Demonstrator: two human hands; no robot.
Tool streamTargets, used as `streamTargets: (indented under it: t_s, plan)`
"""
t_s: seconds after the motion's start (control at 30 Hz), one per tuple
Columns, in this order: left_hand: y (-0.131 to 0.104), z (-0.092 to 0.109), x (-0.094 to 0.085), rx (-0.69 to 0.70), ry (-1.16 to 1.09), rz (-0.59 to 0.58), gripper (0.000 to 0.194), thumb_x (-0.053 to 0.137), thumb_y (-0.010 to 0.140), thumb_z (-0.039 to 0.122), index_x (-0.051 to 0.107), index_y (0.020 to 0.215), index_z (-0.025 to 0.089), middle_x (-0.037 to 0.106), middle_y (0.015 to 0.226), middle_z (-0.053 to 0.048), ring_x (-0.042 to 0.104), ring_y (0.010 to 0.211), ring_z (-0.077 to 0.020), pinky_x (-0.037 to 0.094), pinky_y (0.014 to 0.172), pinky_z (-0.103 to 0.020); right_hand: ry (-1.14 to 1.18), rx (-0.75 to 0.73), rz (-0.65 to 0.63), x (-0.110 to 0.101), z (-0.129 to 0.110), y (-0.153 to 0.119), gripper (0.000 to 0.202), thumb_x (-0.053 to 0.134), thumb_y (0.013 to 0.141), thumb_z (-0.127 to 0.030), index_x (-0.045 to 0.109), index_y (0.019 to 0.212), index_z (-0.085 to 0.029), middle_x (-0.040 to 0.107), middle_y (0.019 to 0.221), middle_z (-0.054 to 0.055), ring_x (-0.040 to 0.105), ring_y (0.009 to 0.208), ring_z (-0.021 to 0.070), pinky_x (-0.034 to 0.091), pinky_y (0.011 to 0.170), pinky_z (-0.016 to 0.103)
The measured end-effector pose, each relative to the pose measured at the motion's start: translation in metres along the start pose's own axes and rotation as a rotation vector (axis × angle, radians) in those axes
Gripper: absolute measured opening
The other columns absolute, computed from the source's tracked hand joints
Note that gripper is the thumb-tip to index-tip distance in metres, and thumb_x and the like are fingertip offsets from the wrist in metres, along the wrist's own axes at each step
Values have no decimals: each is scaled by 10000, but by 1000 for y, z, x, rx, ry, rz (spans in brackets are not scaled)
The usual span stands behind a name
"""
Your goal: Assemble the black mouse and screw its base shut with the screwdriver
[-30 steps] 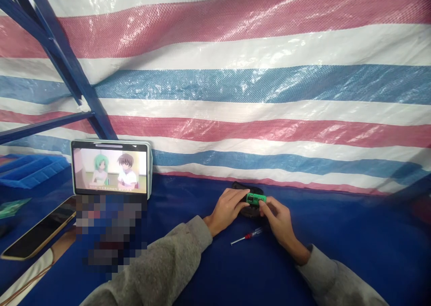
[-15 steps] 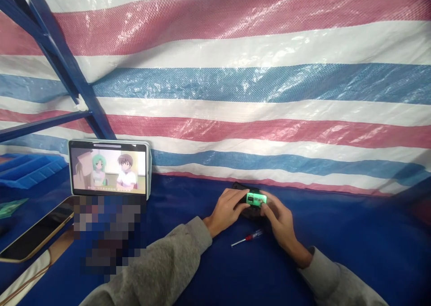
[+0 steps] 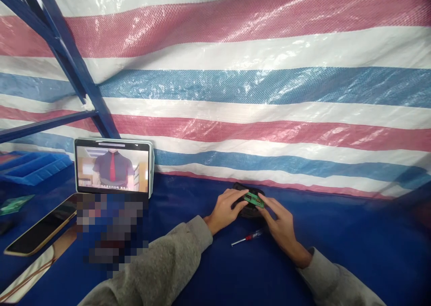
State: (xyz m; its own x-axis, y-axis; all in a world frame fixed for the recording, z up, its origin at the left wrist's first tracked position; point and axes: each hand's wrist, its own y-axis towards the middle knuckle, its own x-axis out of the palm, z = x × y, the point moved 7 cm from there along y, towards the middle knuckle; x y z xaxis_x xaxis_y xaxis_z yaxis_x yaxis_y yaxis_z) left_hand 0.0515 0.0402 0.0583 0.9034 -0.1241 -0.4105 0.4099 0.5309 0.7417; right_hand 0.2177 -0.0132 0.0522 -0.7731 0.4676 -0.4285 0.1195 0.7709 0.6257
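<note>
My left hand [image 3: 227, 209] and right hand [image 3: 280, 218] pinch the green board [image 3: 254, 200] by opposite ends over the black shell [image 3: 249, 212], screwdriver [image 3: 248, 238] just nearer me.

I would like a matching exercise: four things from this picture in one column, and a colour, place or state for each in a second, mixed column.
1. green circuit board
2. screwdriver
3. tablet
4. smartphone

A. screen lit
B. red band
C. screen dark
D. between left hand and right hand

Pairs: 1-D, 2-B, 3-A, 4-C
</note>
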Motion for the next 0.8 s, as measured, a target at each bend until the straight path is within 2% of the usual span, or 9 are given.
streamTargets:
  t_s: [0.1, 0.2, 0.27, 0.4, 0.5, 0.6, 0.8]
  plan:
    - [-1, 1, 0, 4, 35, -8, 319, 552, 960, 323, 595, 1249, 195, 707, 998, -60, 653, 912, -179, 526, 874, -331, 36, 46, -39, 3, 1, 1, 243, 532, 917, -352, 731, 931, -214, 680, 694, 17, 637, 619, 163, 514, 640, 289]
    - [-2, 4, 2, 36, 122, -54, 402, 577, 932, 406, 571, 1279, 202, 675, 1041, -75, 635, 957, -195, 529, 870, -344, 40, 93, -83, 5, 1, 0, 356, 500, 933, -373, 633, 642, -217, 599, 556, -10, 576, 530, 142, 458, 579, 267]
    - [-3, 5, 3, 71, 192, -83, 395, 572, 932, 418, 575, 1269, 214, 641, 1114, -89, 617, 1012, -206, 524, 878, -356, 43, 111, -125, 7, 1, 0, 401, 485, 938, -390, 573, 588, -216, 575, 528, -18, 555, 509, 135, 437, 568, 261]
    - [-6, 9, -2, 126, 276, -102, 319, 527, 969, 354, 575, 1244, 200, 632, 1128, -95, 606, 1030, -207, 507, 862, -360, 38, 79, -178, 11, 0, -2, 426, 466, 943, -400, 546, 568, -215, 543, 515, -22, 529, 497, 130, 415, 562, 264]
    - [-7, 10, -2, 127, 331, -141, 293, 528, 965, 344, 588, 1195, 172, 648, 1097, -105, 611, 1012, -228, 482, 848, -383, 15, 80, -74, 3, 5, -3, 373, 429, 956, -383, 620, 685, -211, 549, 577, -12, 533, 542, 140, 419, 580, 273]
    - [-9, 8, 3, 101, 384, -241, 249, 538, 947, 322, 611, 1124, 162, 662, 1031, -102, 613, 966, -236, 459, 828, -394, -21, 128, 41, -5, 12, -3, 319, 426, 955, -379, 677, 878, -198, 592, 651, 4, 565, 608, 160, 443, 621, 286]
    - [-11, 3, 12, 49, 440, -347, 188, 564, 909, 282, 621, 1046, 166, 649, 997, -89, 589, 946, -240, 433, 802, -380, -47, 127, 56, -6, 14, -1, 307, 447, 944, -378, 686, 866, -202, 634, 714, 18, 594, 665, 171, 454, 666, 294]
